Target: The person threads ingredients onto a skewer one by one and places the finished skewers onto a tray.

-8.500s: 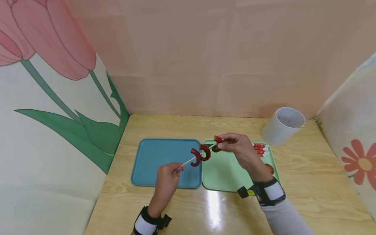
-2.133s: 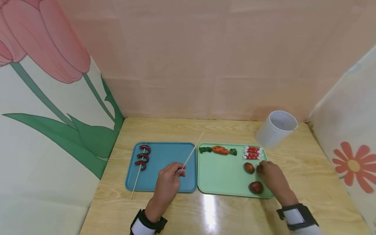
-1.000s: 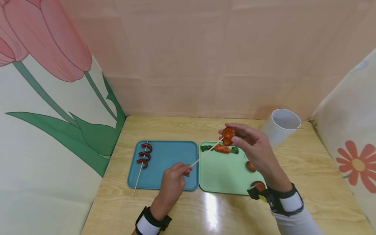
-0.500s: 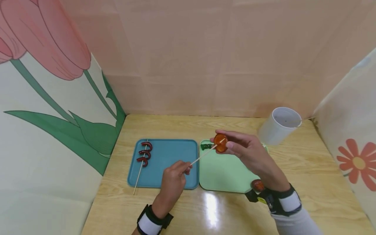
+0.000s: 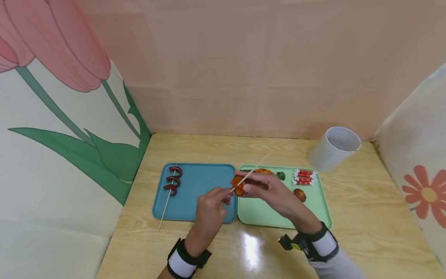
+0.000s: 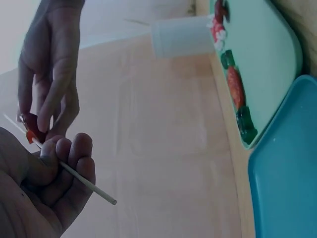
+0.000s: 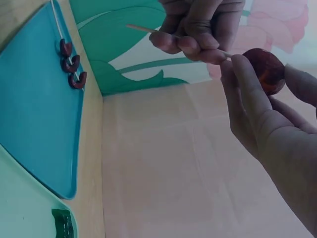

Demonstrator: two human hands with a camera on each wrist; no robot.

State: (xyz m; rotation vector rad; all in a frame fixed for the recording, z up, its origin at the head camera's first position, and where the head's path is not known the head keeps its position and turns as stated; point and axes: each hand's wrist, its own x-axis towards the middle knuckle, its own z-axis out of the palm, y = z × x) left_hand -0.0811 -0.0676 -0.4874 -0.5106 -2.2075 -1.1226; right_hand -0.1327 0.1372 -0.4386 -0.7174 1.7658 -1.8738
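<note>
Skewer [image 5: 249,176] is what I watch. In the head view it slants from my left hand [image 5: 210,203] up and away over the near-left corner of the green tray [image 5: 324,205], its free tip well past the fingers and pointing toward the white cup [image 5: 334,149]. The orange-red round piece [image 5: 238,185] is already threaded on it, sitting just beyond the left fingertips, over the seam between the green tray and the blue tray [image 5: 198,193]. My right hand [image 5: 268,190] reaches in from the green tray's side and pinches that piece; so the stick's long axis runs through the piece, the left hand at the butt end, the right hand on the piece itself.

From the left wrist view, the left fingers [image 6: 69,166] are curled round the stick, whose blunt end pokes out below them; the right hand [image 6: 49,69] hangs just above, thumb and fingers closed on a red bit half hidden behind them. The green tray's edge lies far right.

In the right wrist view, the round piece [image 7: 267,69] is held between the right thumb and fingers [image 7: 247,99], and the left hand [image 7: 198,29] touches almost against them, the stick passing from one to the other. On the blue tray a finished skewer with three dark red curls [image 7: 72,62] lies, well apart from the green tray.
</note>
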